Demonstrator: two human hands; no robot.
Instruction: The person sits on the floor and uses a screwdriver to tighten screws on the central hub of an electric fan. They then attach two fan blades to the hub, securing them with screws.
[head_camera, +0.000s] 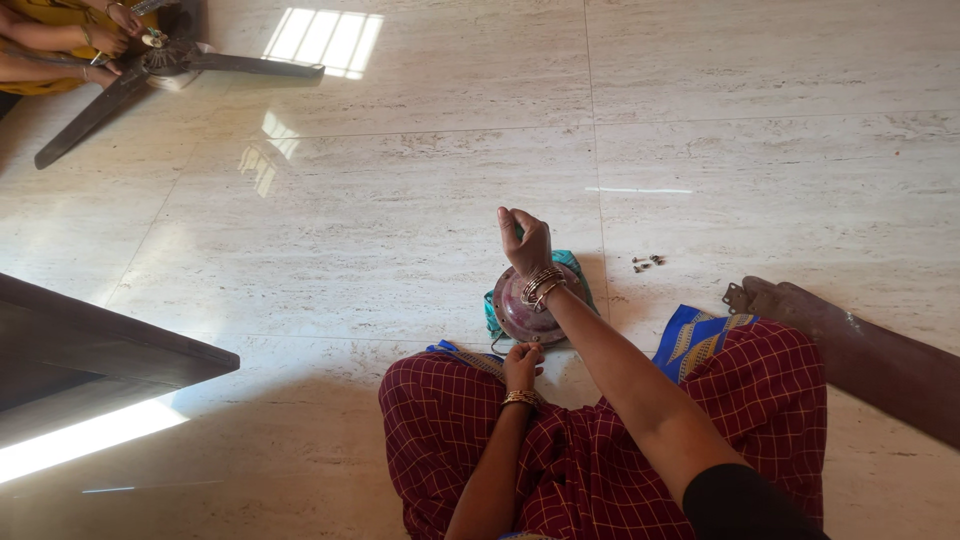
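Left hand (521, 364) pinches the rim of a round maroon fan motor housing (520, 312); right hand (524, 240) hovers above, fingers curled, grip unclear.

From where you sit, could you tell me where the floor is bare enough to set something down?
The widest bare floor lies ahead, between the fan motor housing and the ceiling fan another person handles. A smaller patch sits between your left knee and the dark table corner. It is crowded to the right: small screws and a loose fan blade. Both hands, left and right, are at the housing.
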